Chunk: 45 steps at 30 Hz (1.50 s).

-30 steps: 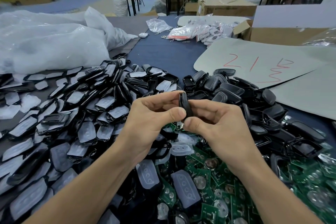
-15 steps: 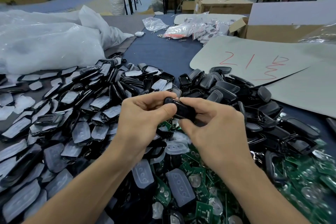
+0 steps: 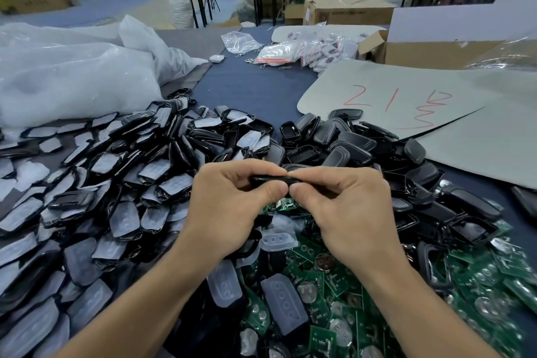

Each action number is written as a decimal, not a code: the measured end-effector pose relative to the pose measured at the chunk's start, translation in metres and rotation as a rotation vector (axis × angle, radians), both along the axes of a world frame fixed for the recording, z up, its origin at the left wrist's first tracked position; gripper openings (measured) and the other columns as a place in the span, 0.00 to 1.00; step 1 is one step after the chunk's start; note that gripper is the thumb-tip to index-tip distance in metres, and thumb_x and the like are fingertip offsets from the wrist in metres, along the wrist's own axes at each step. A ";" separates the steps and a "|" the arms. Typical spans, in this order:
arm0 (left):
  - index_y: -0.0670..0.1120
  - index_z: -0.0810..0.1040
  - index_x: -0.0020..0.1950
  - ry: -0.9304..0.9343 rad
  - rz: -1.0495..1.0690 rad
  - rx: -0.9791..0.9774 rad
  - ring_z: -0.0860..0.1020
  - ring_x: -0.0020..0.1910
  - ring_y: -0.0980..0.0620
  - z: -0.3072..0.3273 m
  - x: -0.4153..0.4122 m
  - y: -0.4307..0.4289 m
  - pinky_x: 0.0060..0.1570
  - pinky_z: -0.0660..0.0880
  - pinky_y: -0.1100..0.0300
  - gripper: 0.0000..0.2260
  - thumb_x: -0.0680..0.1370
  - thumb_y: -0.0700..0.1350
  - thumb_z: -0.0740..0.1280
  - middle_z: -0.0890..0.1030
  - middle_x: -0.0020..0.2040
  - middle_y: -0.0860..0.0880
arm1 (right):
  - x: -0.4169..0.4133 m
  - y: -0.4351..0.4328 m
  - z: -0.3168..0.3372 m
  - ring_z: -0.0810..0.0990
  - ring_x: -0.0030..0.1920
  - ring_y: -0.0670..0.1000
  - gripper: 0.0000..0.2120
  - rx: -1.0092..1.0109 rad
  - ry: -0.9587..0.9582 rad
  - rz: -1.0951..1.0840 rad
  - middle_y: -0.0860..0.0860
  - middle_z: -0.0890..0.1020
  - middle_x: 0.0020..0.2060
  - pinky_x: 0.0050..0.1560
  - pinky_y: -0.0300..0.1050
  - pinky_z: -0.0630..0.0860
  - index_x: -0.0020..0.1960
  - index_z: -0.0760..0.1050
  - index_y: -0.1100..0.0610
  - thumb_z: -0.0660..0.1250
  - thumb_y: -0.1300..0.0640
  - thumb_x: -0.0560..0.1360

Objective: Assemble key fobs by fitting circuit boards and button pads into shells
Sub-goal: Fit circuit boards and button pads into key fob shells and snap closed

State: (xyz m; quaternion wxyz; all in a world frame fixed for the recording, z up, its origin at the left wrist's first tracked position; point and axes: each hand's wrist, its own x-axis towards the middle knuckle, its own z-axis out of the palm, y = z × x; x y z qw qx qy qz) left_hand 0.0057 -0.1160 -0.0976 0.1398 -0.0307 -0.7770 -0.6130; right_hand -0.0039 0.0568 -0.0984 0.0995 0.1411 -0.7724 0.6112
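Note:
A black key fob lies edge-on and level between both hands above the parts heap. My left hand pinches its left end between thumb and curled fingers. My right hand pinches its right end, thumb tip against the left thumb. Most of the fob is hidden by the fingers. Under the hands lie green circuit boards with coin cells and translucent button pads. Black shells with pads fitted are heaped at left, empty black shells at right.
White plastic bags lie at the back left. A grey cardboard sheet with red writing sits at the back right, beside an open carton. Small bagged fobs lie at the far edge. Bare blue tabletop shows in the middle.
The fob has turned from upright to lying level and edge-on between my fingers. Both hands have stayed together above the heap, thumbs now meeting under it.

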 end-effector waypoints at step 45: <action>0.53 0.89 0.53 -0.051 -0.030 0.210 0.88 0.39 0.45 0.008 0.003 0.002 0.40 0.83 0.61 0.10 0.73 0.45 0.76 0.88 0.43 0.46 | -0.001 0.002 -0.005 0.85 0.46 0.36 0.12 0.034 0.063 -0.061 0.32 0.86 0.44 0.48 0.30 0.79 0.55 0.87 0.45 0.75 0.60 0.76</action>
